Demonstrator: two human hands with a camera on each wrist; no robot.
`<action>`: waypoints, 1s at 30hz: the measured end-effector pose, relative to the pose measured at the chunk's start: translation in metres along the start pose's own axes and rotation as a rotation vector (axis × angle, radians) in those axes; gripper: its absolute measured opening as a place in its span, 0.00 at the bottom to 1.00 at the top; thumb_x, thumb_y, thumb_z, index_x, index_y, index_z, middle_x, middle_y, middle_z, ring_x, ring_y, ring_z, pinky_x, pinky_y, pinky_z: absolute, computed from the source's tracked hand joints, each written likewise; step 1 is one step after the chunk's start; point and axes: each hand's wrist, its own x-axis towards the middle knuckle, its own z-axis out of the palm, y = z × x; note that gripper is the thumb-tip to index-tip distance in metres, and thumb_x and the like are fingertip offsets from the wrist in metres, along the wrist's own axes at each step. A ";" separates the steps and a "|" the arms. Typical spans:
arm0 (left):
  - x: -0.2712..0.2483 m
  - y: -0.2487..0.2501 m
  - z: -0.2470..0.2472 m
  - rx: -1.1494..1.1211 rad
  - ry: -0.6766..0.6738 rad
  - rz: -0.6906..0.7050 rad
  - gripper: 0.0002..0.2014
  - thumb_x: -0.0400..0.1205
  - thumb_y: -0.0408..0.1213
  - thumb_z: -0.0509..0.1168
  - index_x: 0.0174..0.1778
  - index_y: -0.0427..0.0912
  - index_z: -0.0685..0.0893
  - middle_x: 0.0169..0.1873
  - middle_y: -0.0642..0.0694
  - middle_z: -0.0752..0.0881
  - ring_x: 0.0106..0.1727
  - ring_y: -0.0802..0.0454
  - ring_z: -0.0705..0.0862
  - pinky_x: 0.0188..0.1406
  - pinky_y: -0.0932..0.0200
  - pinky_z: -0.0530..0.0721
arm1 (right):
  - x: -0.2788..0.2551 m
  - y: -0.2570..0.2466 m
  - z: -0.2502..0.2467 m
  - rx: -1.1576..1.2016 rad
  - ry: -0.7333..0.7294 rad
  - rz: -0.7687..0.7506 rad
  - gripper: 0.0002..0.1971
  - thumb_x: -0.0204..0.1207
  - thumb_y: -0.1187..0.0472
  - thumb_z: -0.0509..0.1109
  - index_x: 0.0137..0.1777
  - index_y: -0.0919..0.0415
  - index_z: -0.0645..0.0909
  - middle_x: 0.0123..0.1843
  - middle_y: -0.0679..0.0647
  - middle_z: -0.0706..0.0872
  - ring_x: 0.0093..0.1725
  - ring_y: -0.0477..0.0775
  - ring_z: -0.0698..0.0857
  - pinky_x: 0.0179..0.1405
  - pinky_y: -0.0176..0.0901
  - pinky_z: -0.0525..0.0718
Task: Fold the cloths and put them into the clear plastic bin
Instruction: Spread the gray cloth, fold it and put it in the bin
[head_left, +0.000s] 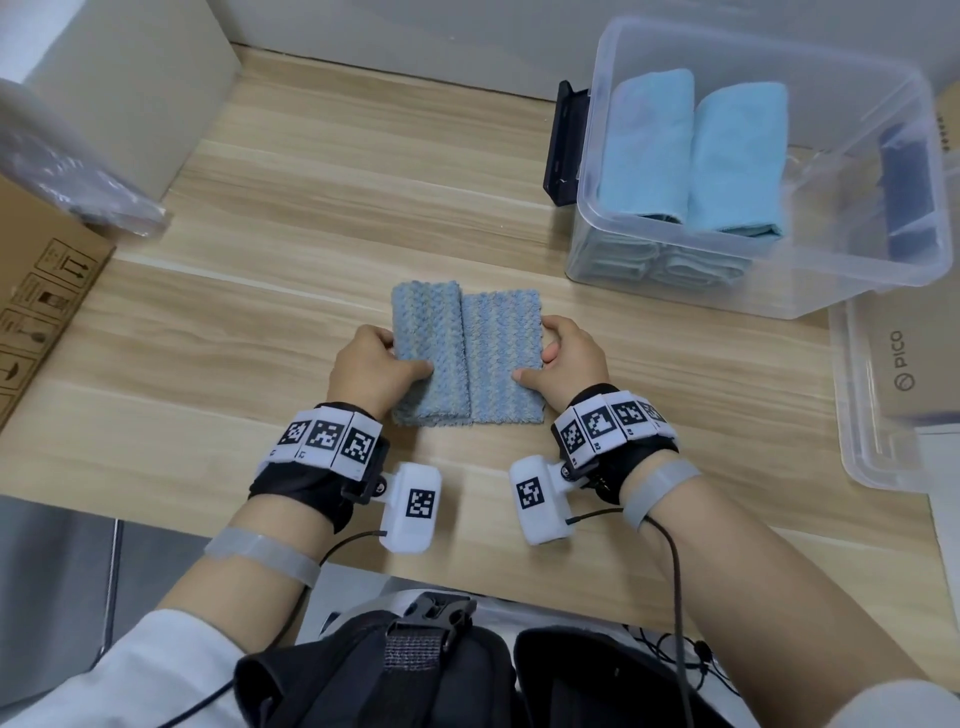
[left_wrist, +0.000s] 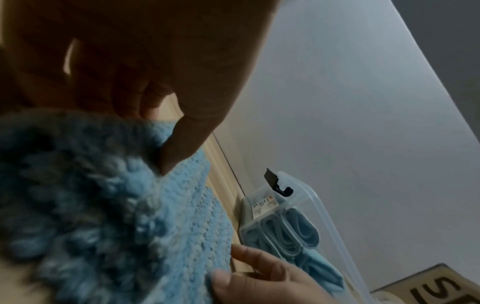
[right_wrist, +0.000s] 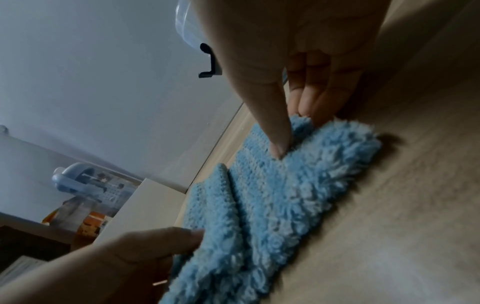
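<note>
Head view shows the cloth (head_left: 465, 358) lying flat on the worktop (head_left: 260, 218), between the two hands. The left hand (head_left: 371, 366) grasps its left edge, thumb on top and the other fingers curled under, so the left part is already turned over to the middle and held there against springing back. The right hand (head_left: 563, 364) pinches the right edge in the same way: in the right wrist view the thumb (right_wrist: 275, 123) presses on the top and the fingers (right_wrist: 309, 98) go under the fluffy border. I think this grip is to lift the right part and bring it over the left one, for a narrow pack.

The bin (head_left: 883, 171) stands beyond the right fingers, well apart from them. Inside, folded cloths (head_left: 696, 150) stand on edge in rows, probably to save room; free space remains at the far right side for this one.
</note>
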 end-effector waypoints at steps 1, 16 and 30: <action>0.000 0.004 0.000 0.002 -0.011 -0.003 0.22 0.69 0.41 0.75 0.54 0.40 0.77 0.46 0.46 0.82 0.51 0.45 0.81 0.48 0.53 0.78 | 0.001 0.001 0.000 0.025 -0.013 0.016 0.36 0.64 0.60 0.79 0.72 0.56 0.68 0.46 0.51 0.76 0.45 0.52 0.78 0.50 0.42 0.77; -0.011 0.058 0.032 -0.205 -0.127 0.154 0.15 0.74 0.35 0.71 0.54 0.42 0.75 0.40 0.48 0.81 0.43 0.49 0.81 0.45 0.55 0.82 | -0.007 0.026 -0.038 0.590 -0.176 0.220 0.21 0.79 0.71 0.60 0.73 0.68 0.66 0.39 0.53 0.78 0.35 0.46 0.78 0.26 0.26 0.82; -0.038 0.087 0.020 -0.491 -0.520 0.138 0.18 0.75 0.25 0.65 0.59 0.42 0.76 0.48 0.50 0.85 0.51 0.51 0.84 0.43 0.57 0.82 | -0.025 -0.009 -0.076 0.594 -0.347 0.069 0.24 0.75 0.63 0.69 0.70 0.60 0.69 0.44 0.50 0.83 0.48 0.49 0.84 0.53 0.47 0.83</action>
